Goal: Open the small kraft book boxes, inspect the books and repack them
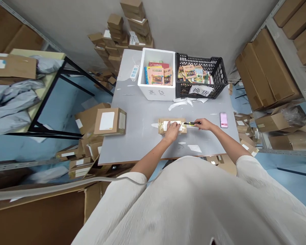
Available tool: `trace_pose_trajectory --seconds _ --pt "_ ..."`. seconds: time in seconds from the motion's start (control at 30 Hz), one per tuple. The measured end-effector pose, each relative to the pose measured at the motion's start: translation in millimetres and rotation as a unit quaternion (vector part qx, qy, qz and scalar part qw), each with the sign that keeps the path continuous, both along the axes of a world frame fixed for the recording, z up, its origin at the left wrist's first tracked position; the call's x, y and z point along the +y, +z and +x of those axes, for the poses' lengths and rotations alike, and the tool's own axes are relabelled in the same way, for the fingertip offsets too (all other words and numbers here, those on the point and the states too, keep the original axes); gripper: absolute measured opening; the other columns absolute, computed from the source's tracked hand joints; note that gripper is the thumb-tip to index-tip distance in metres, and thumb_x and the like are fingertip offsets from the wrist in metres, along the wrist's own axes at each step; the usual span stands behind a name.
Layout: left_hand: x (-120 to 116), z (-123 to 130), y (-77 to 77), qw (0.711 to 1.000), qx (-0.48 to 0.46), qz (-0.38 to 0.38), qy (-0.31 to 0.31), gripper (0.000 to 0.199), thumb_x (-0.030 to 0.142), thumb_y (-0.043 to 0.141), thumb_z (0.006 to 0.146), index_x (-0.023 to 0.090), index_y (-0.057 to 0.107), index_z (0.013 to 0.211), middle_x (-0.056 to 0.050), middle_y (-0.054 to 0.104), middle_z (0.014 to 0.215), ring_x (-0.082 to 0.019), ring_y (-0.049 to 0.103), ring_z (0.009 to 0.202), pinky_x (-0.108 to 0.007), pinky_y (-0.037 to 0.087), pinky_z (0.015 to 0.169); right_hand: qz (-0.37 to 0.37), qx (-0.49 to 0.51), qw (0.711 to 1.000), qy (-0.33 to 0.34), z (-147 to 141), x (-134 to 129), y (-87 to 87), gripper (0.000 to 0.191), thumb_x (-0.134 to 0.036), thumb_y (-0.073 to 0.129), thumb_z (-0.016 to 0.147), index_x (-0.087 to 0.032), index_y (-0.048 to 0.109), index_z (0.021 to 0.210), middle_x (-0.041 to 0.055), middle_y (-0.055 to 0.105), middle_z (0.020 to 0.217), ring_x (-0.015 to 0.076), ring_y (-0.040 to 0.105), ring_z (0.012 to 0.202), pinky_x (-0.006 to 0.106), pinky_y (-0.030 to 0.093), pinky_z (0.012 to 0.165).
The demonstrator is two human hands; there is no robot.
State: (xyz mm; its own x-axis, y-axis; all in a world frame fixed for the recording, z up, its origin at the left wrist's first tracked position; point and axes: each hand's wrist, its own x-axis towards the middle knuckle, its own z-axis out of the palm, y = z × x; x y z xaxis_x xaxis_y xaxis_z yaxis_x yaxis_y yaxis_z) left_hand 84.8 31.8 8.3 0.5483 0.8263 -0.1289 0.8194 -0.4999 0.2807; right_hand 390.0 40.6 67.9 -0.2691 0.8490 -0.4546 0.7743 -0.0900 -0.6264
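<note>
A small taped cardboard box [162, 129] with a white label lies on the grey table [137, 146]. My left hand [171, 131] rests on top of the box with its fingers spread over the label. In my right hand [204, 124] is a black and yellow utility knife [192, 123], pointing left, its tip at the right end of the box. My right fingers are wrapped round the handle.
A white foam bin [156, 92] and a black crate [202, 91], both with booklets, stand at the table's back. A larger box [107, 120] sits at the left edge, a phone [223, 120] at the right. Paper scraps [194, 148] lie near the front edge.
</note>
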Motion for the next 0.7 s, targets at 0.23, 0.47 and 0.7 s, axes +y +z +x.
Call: trace_pose_trajectory --seconds 0.23,0.47,0.7 --pt "-3 -2 -3.9 1.0 0.003 0.013 -0.009 0.068 0.001 0.065 0.083 0.022 0.061 0.148 -0.015 0.065 0.142 -0.032 0.07 0.13 -0.057 0.018 0.145 0.107 -0.227 0.95 0.184 -9 28 6.3 0.037 -0.031 0.051 0.113 -0.024 0.081 0.134 0.014 0.082 0.127 0.0305 0.071 0.114 0.036 0.045 0.091" --pt "-4 -1 -5.5 1.0 -0.016 0.011 -0.003 0.065 0.003 0.069 0.086 0.024 0.061 0.148 -0.015 0.065 0.143 -0.032 0.07 0.134 -0.057 0.019 0.145 0.105 -0.263 0.938 0.199 -27 34 -1.1 0.04 -0.029 0.047 0.114 -0.025 0.08 0.137 0.0168 0.079 0.132 0.0335 0.067 0.124 0.04 0.044 0.101" --pt "-2 0 -0.3 1.0 0.002 0.0 -0.007 0.068 0.001 0.067 0.084 0.022 0.062 0.148 -0.015 0.065 0.143 -0.032 0.072 0.13 -0.057 0.019 0.145 0.011 -0.087 0.994 0.067 0 1 -19.7 0.039 -0.03 0.052 0.11 -0.022 0.084 0.129 0.0089 0.085 0.116 0.0267 0.071 0.099 0.032 0.052 0.089"
